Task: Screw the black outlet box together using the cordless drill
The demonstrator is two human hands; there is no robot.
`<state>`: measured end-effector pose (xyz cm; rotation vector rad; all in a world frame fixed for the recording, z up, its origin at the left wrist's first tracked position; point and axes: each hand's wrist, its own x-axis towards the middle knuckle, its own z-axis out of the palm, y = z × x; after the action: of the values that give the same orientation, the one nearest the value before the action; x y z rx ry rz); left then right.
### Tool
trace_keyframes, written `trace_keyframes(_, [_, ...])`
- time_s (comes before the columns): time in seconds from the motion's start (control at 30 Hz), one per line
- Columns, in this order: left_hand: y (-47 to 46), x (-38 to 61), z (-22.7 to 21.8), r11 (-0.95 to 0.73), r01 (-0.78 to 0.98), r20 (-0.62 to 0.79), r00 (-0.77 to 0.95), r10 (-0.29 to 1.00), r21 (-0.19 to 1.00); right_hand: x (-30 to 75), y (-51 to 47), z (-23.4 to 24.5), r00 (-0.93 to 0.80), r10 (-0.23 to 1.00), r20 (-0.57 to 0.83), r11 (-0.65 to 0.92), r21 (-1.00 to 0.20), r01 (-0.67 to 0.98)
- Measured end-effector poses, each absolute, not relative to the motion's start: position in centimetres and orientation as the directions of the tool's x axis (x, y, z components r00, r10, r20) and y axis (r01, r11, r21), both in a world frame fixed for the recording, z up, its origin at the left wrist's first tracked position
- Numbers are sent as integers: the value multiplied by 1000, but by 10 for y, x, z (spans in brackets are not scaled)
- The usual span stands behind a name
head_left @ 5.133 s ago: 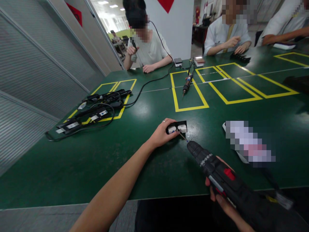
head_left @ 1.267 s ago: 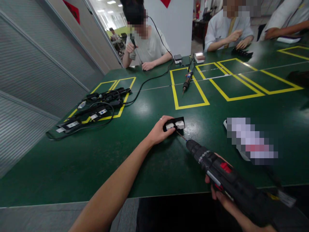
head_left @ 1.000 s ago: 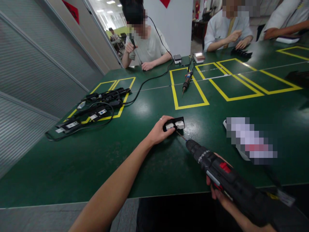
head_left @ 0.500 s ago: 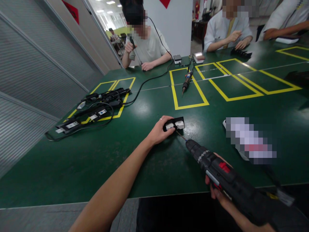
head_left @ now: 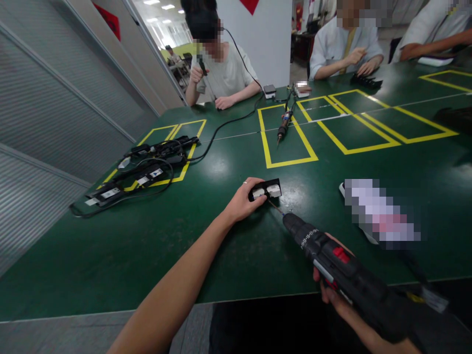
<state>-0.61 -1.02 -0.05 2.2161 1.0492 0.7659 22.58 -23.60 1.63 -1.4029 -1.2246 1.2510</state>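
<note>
On the green table, my left hand [head_left: 248, 200] is closed around the left end of a small black housing [head_left: 277, 184] with two white blocks [head_left: 273, 191] set in it. My thumb lies along its near side, and part of the housing is hidden under my fingers. My right hand [head_left: 326, 290] grips a black and red power drill [head_left: 341, 265] from below. The drill's long thin bit [head_left: 276, 206] points away from me to the housing, and its tip ends close to my left thumb. Whether the tip touches a screw is too small to tell.
Black cabled parts [head_left: 155, 162] lie at the left on yellow-taped rectangles. A slim electric screwdriver [head_left: 283, 125] rests in the middle rectangle. A blurred flat object [head_left: 379, 211] lies right of the housing. Across the table [head_left: 147, 255] sit several people, one holding a tool [head_left: 202, 66].
Almost nothing differs. The whole view has shifted very slightly; both hands, the housing and the drill keep their places relative to each other.
</note>
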Motion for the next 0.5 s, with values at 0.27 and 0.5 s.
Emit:
trace_keyframes(0.27, [-10, -6, 0, -535, 484, 255, 529, 809, 692, 226, -237, 17, 32, 993, -118, -121, -986, 117])
trace_keyframes(0.5, [-11, -6, 0, -526, 493, 246, 524, 815, 692, 224, -237, 18, 63, 988, -140, -147, -981, 125])
